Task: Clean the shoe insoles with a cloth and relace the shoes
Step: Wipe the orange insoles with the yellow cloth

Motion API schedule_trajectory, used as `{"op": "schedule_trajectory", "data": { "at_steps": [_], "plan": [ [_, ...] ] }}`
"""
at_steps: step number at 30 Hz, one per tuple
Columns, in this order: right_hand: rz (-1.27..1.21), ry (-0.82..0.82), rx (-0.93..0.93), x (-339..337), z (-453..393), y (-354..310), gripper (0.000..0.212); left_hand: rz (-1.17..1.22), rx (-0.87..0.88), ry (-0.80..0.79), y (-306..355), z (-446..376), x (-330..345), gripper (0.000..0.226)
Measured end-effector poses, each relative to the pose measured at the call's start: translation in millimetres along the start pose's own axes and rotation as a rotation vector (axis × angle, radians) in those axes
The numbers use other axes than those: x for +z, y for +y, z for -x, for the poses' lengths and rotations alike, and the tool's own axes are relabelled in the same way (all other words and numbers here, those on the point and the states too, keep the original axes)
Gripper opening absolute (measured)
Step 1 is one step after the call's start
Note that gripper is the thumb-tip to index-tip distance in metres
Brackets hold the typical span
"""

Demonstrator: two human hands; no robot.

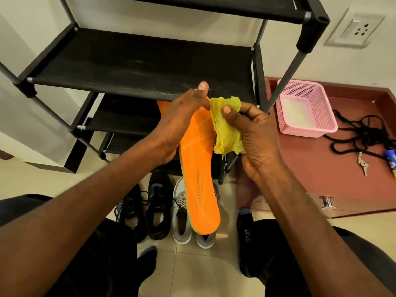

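My left hand [182,121] grips the toe end of an orange insole [200,179], which hangs heel-down in front of me. My right hand [255,136] holds a crumpled yellow cloth [226,127] against the insole's right edge near the toe, thumb pressed on the cloth. On the floor below stand a pair of black shoes [157,206] and a pair of grey shoes [182,213]; the insole partly hides the right grey shoe. Black laces [360,133] lie in a loose tangle on the brown surface at the right.
A black shoe rack [139,63] stands straight ahead. On the brown cabinet top [310,163] to the right sit a pink mesh basket [306,108], keys [363,163] and a blue-yellow object [391,159]. My socked feet [246,232] rest on the tiled floor.
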State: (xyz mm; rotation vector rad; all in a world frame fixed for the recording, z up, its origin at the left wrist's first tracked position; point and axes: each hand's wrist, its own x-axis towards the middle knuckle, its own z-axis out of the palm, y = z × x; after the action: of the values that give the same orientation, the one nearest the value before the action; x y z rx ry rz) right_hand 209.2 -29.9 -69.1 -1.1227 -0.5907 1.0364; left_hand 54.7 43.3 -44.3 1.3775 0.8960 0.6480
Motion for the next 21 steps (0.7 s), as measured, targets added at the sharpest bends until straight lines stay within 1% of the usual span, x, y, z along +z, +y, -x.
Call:
{"op": "schedule_trajectory", "data": {
  "at_steps": [1,3,5,7,10,12,15,18,21],
  "plan": [
    [0.002,0.015,-0.011,-2,-1,0,0.03,-0.003,-0.011,-0.001,1,0,1,0.054],
    [-0.001,0.018,-0.01,-5,-2,0,0.031,0.004,-0.024,-0.012,3,1,3,0.056],
    [0.022,-0.015,-0.001,-7,-3,-2,0.032,0.041,-0.061,-0.027,3,3,5,0.053],
    [0.068,-0.055,-0.011,-9,-3,-5,0.03,0.144,-0.125,-0.05,3,6,8,0.052],
    [0.122,-0.062,-0.032,-11,-4,-5,0.025,0.21,-0.158,-0.033,2,8,11,0.045],
    [0.159,-0.061,-0.04,-12,-5,-3,0.026,0.168,-0.135,-0.003,0,8,13,0.04],
    [0.168,-0.049,-0.046,-15,-5,-2,0.025,0.049,-0.094,0.029,-1,6,11,0.026],
    [0.168,0.017,-0.08,-14,-7,-2,0.02,-0.021,-0.061,0.04,0,3,4,0.026],
    [0.22,0.035,-0.145,-13,-8,1,0.019,-0.098,-0.032,0.061,1,2,0,0.023]
  ]
}}
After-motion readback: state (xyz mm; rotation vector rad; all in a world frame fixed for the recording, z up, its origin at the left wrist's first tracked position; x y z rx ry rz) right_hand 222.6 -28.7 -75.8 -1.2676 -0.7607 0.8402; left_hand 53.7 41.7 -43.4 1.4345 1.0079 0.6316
